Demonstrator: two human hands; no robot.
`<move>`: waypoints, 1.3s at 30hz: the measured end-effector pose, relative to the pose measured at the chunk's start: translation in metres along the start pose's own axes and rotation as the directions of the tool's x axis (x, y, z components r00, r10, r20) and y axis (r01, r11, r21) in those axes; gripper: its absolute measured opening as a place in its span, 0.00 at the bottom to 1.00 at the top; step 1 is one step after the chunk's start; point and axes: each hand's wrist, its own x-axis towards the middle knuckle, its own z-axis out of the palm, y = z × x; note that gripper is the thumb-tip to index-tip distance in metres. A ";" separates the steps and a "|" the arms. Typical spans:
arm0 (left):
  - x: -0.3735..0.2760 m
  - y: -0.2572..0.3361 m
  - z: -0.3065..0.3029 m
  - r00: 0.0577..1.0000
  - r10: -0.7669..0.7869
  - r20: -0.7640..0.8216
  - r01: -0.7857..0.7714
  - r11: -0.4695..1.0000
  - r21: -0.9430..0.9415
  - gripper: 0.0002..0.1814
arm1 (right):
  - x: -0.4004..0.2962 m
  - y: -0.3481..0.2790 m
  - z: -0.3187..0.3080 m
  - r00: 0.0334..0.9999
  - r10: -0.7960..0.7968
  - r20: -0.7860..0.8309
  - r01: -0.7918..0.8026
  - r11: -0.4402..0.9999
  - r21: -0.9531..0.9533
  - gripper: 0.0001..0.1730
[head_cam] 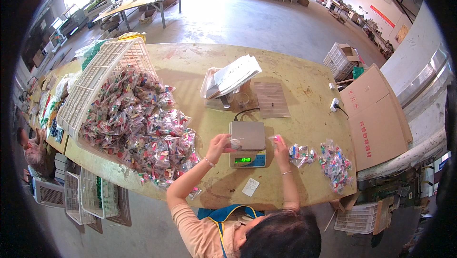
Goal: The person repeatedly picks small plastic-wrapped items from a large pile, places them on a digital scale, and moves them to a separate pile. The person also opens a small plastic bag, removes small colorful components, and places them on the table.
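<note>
A digital weighing scale [247,136] with a grey pan and a lit green display stands on the table before me. My left hand [220,147] holds a small clear plastic bag [236,144] at the left side of the pan. To the right of the scale, my right hand [281,148] has a small clear bag with something pink [276,137] at its fingertips. A large heap of small filled plastic bags [142,122] spills from a tipped white plastic crate [87,90] on the left. Right of my right hand lie a small group of filled bags [302,155] and a larger pile [335,167].
A plastic bin [210,102] with papers [235,76] and a brown cardboard sheet [272,100] lie behind the scale. A written slip [251,187] lies in front. Large cardboard [375,122] leans at the right edge. Another person [35,154] is at the far left.
</note>
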 end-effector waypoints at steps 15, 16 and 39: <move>0.085 -0.074 0.044 0.993 -0.103 0.056 0.097 0.991 0.090 0.16 | -0.125 0.134 -0.143 0.907 0.388 -0.165 -0.400 0.669 -0.626 0.14; 0.088 -0.077 0.044 0.995 -0.082 0.053 0.078 0.994 0.081 0.16 | -0.126 0.130 -0.148 0.908 0.367 -0.201 -0.410 0.683 -0.604 0.14; -0.176 0.017 -0.125 0.978 0.138 0.156 -0.142 -0.107 0.984 0.61 | -0.038 -0.010 -0.047 0.991 -0.129 -0.038 0.121 0.980 -0.157 0.19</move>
